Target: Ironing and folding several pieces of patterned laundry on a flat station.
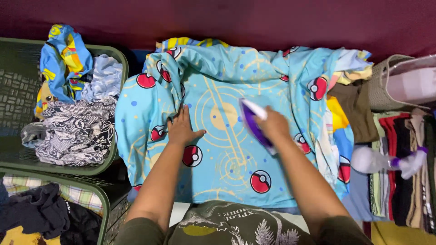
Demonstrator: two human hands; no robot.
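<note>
While the left hand (183,128) lies flat and spread on the blue patterned sheet (236,159), the right hand (272,124) grips a purple iron (252,121) mid-sheet. Green chair (109,54) left, folded clothes (404,168) right, maroon wall (227,18) behind.

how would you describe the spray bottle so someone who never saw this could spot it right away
Start at the light blue sheet with red-and-white balls in the middle, then look past its right edge to the stack of folded clothes. The spray bottle lies on its side there: pale, translucent, with a purple collar, the only hard plastic thing among cloth.
</note>
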